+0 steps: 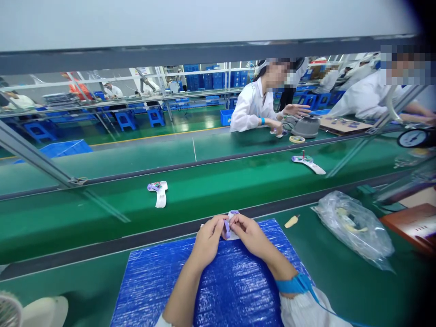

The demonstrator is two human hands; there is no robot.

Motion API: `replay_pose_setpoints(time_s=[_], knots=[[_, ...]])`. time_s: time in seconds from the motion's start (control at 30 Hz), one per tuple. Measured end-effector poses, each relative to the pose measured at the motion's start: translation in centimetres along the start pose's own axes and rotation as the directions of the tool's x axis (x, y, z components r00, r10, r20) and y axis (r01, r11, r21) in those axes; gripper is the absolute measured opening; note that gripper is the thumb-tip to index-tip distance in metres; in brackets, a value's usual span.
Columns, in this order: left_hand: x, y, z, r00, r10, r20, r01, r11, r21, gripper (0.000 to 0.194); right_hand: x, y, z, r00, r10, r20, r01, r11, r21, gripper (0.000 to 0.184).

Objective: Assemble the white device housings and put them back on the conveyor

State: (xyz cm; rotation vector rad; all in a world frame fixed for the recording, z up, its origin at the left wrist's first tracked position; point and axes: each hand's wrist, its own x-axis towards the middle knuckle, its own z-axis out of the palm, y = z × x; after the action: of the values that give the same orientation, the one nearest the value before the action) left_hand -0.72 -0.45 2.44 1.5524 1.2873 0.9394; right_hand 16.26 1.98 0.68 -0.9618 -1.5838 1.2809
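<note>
Above the far edge of a blue plastic-wrapped pad (238, 281), both of my hands meet on a small white-and-purple plastic housing (227, 229). My left hand (208, 238) grips it from the left, thumb against the purple part. From the other side, my right hand (251, 235) pinches it with curled fingers. Much of the housing is hidden by the fingers. A blue wrist strap (295, 284) with a cord circles my right wrist. Beyond my hands, two similar white handle-shaped shells, one on the left (161, 196) and one on the right (314, 167), lie on the green belt (221, 181).
Right of the pad lie a small cream-coloured piece (291, 221) and a clear plastic bag (354, 229). A pressure gauge (413, 138) sits at far right. Across the belt, a co-worker (252, 106) handles something beside a grey device (306, 126). A metal post (34, 154) slants at left.
</note>
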Motion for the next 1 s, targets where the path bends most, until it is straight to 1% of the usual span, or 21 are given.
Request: replay_pose_setpoints(time_s=[0.1, 0.2, 0.23, 0.3, 0.37, 0.43, 0.5, 0.57, 0.67, 0.83, 1.0], knots=[[-0.3, -0.4, -0.3, 0.997, 0.065, 0.042, -0.068, 0.996, 0.06, 0.04, 0.1, 0.2, 0.1, 0.999, -0.012, -0.034, 0.013, 0.999, 0.033, 0.022], [-0.3, -0.8, -0.3, 0.995, 0.085, 0.046, -0.091, 0.986, 0.14, 0.051, 0.1, 0.1, 0.3, 0.999, -0.016, -0.05, 0.018, 0.999, 0.036, 0.022], [-0.3, -0.9, -0.2, 0.995, 0.095, 0.029, -0.098, 0.981, 0.166, 0.051, 0.1, 0.1, 0.3, 0.999, -0.018, -0.051, 0.019, 0.999, 0.028, 0.022], [-0.2, -0.8, 0.0, 0.991, 0.127, -0.032, -0.119, 0.975, 0.187, 0.044, 0.1, 0.0, 0.4, 0.999, -0.022, -0.049, 0.022, 1.0, -0.002, 0.022], [0.0, -0.7, 0.3, 0.985, 0.148, -0.093, -0.133, 0.979, 0.157, 0.036, 0.0, -0.1, 0.5, 0.999, -0.028, -0.043, 0.027, 0.999, -0.022, 0.023], [0.2, -0.8, 0.5, 0.984, 0.113, -0.136, -0.103, 0.991, 0.082, 0.034, 0.0, 0.1, 0.6, 0.998, -0.031, -0.046, 0.031, 0.999, -0.019, 0.024], [0.3, -1.1, 0.6, 0.986, 0.051, -0.158, -0.05, 0.999, 0.01, 0.038, 0.0, 0.3, 0.7, 0.997, -0.033, -0.068, 0.033, 0.999, -0.009, 0.024], [0.4, -1.4, 0.7, 0.984, 0.015, -0.176, -0.017, 1.0, -0.01, 0.038, 0.0, 0.5, 0.9, 0.995, -0.038, -0.088, 0.037, 0.999, -0.019, 0.023], [0.4, -1.8, 0.6, 0.986, 0.043, -0.16, -0.035, 0.998, 0.051, 0.034, -0.1, 0.6, 1.0, 0.994, -0.06, -0.093, 0.056, 0.997, -0.045, 0.022], [0.3, -1.7, 0.3, 0.984, 0.149, -0.099, -0.125, 0.969, 0.212, 0.034, -0.1, 0.5, 1.0, 0.991, -0.087, -0.103, 0.08, 0.994, -0.071, 0.021], [0.3, -1.6, 0.3, 0.984, 0.146, -0.104, -0.113, 0.954, 0.277, 0.036, -0.1, 0.5, 0.9, 0.991, -0.093, -0.095, 0.085, 0.993, -0.084, 0.021]])
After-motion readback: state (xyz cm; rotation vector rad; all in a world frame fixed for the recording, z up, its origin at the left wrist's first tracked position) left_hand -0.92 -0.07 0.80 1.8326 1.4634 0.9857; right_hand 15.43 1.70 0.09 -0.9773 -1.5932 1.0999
